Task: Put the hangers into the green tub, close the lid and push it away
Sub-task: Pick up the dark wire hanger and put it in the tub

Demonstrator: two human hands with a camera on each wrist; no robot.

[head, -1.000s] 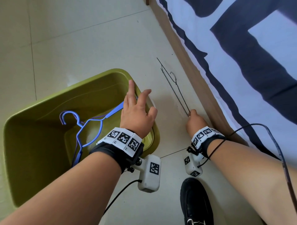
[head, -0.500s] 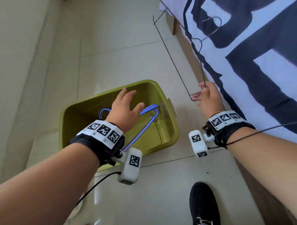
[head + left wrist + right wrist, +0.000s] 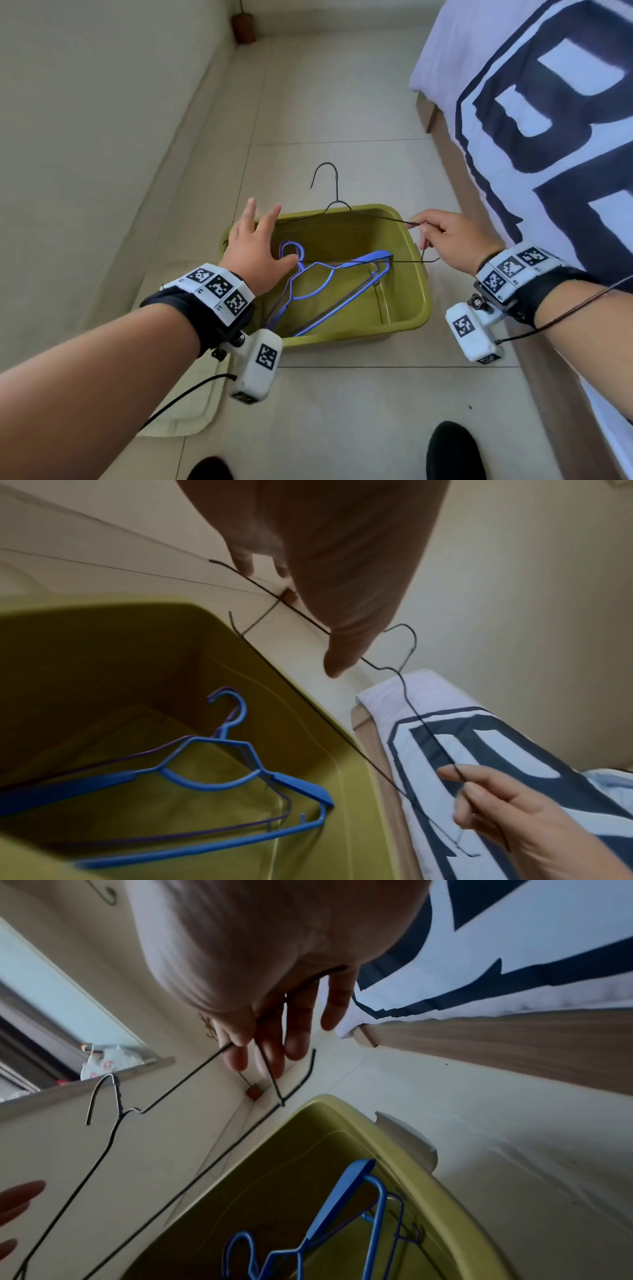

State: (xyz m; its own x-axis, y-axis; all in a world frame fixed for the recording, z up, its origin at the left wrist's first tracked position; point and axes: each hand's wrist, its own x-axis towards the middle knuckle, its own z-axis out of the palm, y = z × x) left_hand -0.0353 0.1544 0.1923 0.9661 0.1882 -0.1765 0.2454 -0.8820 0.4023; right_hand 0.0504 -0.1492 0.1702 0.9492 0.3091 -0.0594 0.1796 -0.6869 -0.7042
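The green tub (image 3: pixel 356 337) stands open on the tiled floor with blue hangers (image 3: pixel 370 257) lying inside. My right hand (image 3: pixel 448 240) pinches the right end of a thin black wire hanger (image 3: pixel 337 188), which hangs level across the tub's far rim, hook pointing away. My left hand (image 3: pixel 255 250) hovers over the tub's left end, fingers spread and straight. The wire's left end passes under it; I cannot tell if they touch. In the left wrist view the wire hanger (image 3: pixel 415 641) runs past my left hand (image 3: pixel 342 561). The right wrist view shows my right hand (image 3: pixel 267 974) gripping the wire (image 3: pixel 312 1064).
A bed (image 3: pixel 548 137) with a white and dark blue cover lines the right side, its wooden frame close to the tub. A wall (image 3: pixel 85 137) runs along the left. A cream flat panel (image 3: pixel 185 411) lies on the floor left of the tub. Black shoes (image 3: pixel 452 452) are nearest me.
My right hand lifted the wire hanger off the floor by the bed and swung it over the tub. My left hand left the tub's right rim and now hovers over its left end.
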